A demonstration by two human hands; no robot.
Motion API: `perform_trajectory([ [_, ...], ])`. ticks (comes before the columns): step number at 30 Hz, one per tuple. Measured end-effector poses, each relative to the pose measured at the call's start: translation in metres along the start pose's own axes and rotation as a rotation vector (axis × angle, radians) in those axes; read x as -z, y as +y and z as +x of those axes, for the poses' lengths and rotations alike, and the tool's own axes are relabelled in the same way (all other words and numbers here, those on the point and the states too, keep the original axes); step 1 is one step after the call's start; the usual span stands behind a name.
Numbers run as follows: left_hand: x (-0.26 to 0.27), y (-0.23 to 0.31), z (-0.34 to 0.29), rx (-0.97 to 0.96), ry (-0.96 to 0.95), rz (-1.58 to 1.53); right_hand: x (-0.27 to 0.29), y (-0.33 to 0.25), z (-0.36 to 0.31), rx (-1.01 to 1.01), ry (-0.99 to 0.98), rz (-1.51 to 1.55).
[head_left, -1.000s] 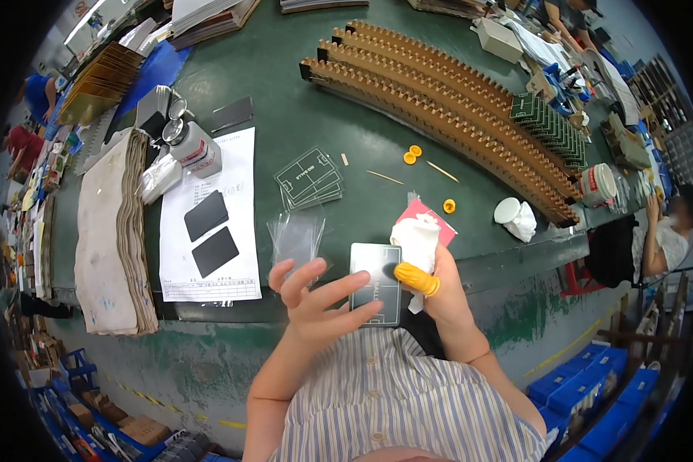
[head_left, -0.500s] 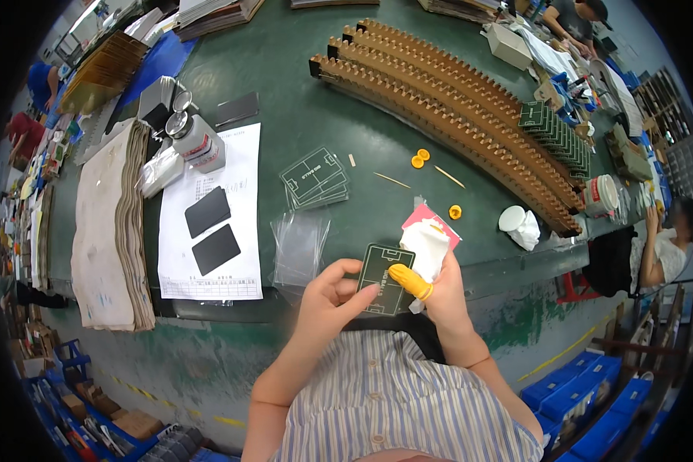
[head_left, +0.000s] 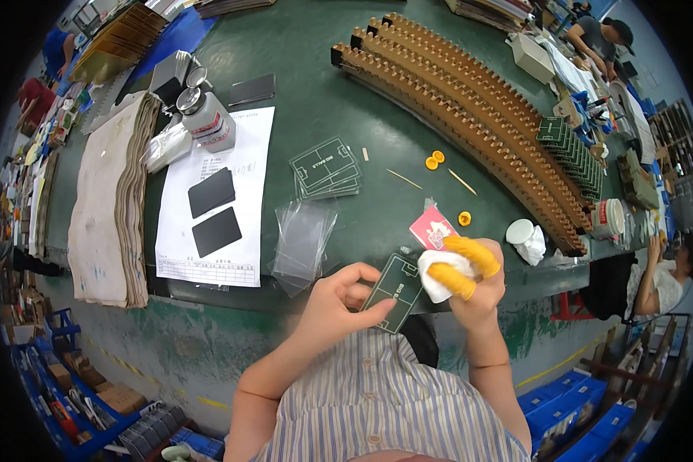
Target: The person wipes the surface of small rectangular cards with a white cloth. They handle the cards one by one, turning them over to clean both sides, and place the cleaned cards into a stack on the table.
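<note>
Between the thumb and fingers of my left hand (head_left: 342,305) is a dark green card (head_left: 396,291) printed with pale pitch lines, tilted in front of my body. My right hand (head_left: 476,279) wears yellow finger cots on two fingers and grips a white cloth (head_left: 436,279), which meets the card's upper right edge. Just beyond the cloth lies a pink printed card (head_left: 433,228) on the table. Similar green cards (head_left: 326,169) lie fanned out farther left, with clear plastic sleeves (head_left: 304,239) nearer me.
Long notched wooden racks (head_left: 462,115) cross the far right, with green cards (head_left: 570,154) standing at one end. Yellow finger cots (head_left: 464,219) and wooden sticks (head_left: 462,182) lie mid-table. A metal-lidded bottle (head_left: 206,123) and black cards (head_left: 215,231) rest on a paper sheet (head_left: 246,169).
My right hand has swung the cloth onto the green card's upper right edge, uncovering more of the pink card. The green card has tilted and shifted slightly right. The whole view has shifted.
</note>
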State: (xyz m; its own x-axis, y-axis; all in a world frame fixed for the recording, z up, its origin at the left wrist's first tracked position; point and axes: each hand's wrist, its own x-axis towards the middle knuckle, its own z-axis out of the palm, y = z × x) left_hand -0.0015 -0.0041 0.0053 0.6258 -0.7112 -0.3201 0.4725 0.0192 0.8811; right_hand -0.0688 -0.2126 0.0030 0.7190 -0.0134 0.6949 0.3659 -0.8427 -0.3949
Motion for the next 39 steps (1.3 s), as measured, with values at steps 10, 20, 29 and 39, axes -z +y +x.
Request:
perform_trajectory([
  [10,-0.007,0.008,-0.006,-0.084,-0.003,0.266,0.006,-0.003,0.014,0.214,-0.092,-0.106],
  [20,-0.006,0.005,-0.007,-0.032,0.038,0.096,0.003,0.006,0.011,-0.219,-0.019,0.167],
  [29,0.011,0.019,0.015,-0.063,-0.042,-0.129,0.006,0.011,0.005,-0.895,-0.009,1.326],
  [39,0.065,0.076,0.053,-0.063,-0.104,-0.016,0.008,0.015,0.054,-0.892,-0.115,1.311],
])
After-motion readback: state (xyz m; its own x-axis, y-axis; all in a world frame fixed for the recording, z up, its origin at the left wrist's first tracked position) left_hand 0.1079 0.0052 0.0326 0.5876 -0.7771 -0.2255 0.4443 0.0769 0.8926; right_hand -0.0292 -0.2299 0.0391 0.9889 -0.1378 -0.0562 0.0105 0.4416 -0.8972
